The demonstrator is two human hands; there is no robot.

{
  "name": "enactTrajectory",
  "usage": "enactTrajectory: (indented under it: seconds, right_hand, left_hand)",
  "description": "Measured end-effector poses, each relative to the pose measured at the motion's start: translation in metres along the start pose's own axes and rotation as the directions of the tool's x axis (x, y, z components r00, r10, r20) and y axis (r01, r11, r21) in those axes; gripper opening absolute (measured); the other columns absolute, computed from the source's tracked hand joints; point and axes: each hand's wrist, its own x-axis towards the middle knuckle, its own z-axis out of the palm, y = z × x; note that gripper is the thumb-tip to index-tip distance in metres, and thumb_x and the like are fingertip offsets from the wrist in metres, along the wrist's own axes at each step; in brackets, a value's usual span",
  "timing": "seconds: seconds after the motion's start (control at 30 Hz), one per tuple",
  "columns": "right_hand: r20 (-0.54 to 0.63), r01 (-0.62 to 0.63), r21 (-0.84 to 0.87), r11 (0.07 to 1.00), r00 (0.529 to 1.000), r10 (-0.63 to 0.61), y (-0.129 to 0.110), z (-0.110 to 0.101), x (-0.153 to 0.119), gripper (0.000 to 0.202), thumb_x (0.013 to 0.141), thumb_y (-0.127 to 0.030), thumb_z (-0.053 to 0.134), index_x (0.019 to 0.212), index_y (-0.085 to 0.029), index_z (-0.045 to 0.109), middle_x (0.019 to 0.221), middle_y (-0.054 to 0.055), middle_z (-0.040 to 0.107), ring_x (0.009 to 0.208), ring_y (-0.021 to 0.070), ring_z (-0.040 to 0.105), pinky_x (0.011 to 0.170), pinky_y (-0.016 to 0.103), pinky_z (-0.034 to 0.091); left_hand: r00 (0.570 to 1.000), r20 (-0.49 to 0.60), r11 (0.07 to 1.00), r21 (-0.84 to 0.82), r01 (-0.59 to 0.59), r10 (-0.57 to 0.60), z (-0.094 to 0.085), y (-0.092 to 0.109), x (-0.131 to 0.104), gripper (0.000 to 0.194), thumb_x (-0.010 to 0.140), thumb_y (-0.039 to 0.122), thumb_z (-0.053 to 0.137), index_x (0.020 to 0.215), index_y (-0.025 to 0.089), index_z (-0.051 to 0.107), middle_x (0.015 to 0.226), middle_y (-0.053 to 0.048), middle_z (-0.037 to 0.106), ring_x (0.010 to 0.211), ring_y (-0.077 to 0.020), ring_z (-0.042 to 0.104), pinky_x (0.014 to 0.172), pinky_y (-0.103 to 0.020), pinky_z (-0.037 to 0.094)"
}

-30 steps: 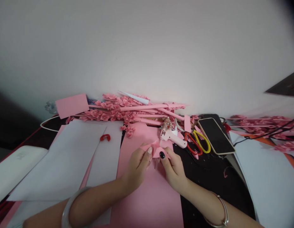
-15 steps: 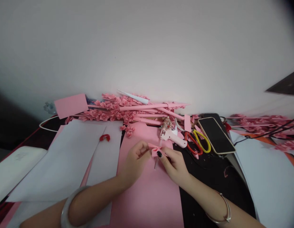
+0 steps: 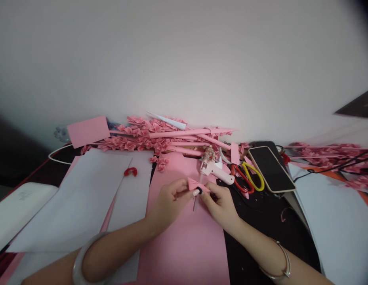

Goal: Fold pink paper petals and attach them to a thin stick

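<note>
My left hand and my right hand meet over a large pink sheet. Between them, the fingers of both pinch a small folded pink paper piece. A thin stick points down just below the fingertips; whether it joins the paper I cannot tell. Just behind my hands lies a pale pink glue gun. Scissors with red and yellow handles rest to the right of it.
Pink paper flowers and rolled stems are heaped along the wall. White sheets cover the left side, beside a white device. A phone lies right of the scissors, more white paper farther right.
My left fingertips have moved right, so both thumbs now meet at the paper. The folded piece has turned and shows a flatter, triangular face.
</note>
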Motion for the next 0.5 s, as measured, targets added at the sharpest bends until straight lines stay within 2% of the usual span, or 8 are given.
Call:
enactTrajectory:
  seconds: [0.17,0.23,0.33,0.5]
  right_hand:
    - [-0.041,-0.078,0.075,0.994,0.996,0.082,0.0059,-0.0007,0.0046,0.019,0.085,-0.03,0.053,0.075,-0.019,0.041,0.06,-0.005,0.041,0.051,0.0091,0.037,0.047,0.021,0.029]
    - [0.024,-0.072,0.086,0.994,0.997,0.07,0.0082,-0.0023,0.0058,0.017,0.087,-0.03,0.051,0.076,-0.019,0.044,0.06,-0.005,0.043,0.051,0.0094,0.039,0.048,0.021,0.031]
    - [0.159,-0.063,0.073,0.995,0.986,0.051,0.0094,-0.0037,0.0059,0.028,0.09,-0.03,0.045,0.065,-0.018,0.046,0.053,-0.005,0.042,0.046,0.0084,0.038,0.045,0.021,0.03]
    - [0.285,-0.041,0.107,0.993,0.959,0.009,0.0047,-0.0027,0.0042,0.029,0.091,-0.029,0.044,0.065,-0.017,0.05,0.052,-0.003,0.05,0.045,0.0083,0.044,0.046,0.02,0.034]
  left_hand:
    - [0.999,-0.04,0.995,0.092,0.036,-0.032,-0.0035,0.0001,0.0041,0.021,0.086,0.03,0.049,0.088,0.017,0.065,0.08,-0.002,0.066,0.078,-0.0156,0.061,0.073,-0.028,0.05]
    - [0.998,-0.049,0.992,0.122,0.043,-0.037,-0.0052,0.001,0.0052,0.022,0.087,0.03,0.048,0.083,0.016,0.064,0.073,-0.001,0.064,0.071,-0.0138,0.06,0.069,-0.026,0.05]
    - [0.996,-0.078,0.987,0.148,0.061,-0.049,-0.0068,0.0019,0.0069,0.02,0.085,0.031,0.05,0.081,0.015,0.062,0.067,0.001,0.06,0.065,-0.0125,0.057,0.065,-0.024,0.048]
    - [0.993,-0.08,0.99,0.105,0.091,-0.083,-0.0067,-0.0011,0.0089,0.016,0.079,0.03,0.058,0.074,0.014,0.06,0.066,0.001,0.057,0.062,-0.012,0.054,0.06,-0.023,0.045]
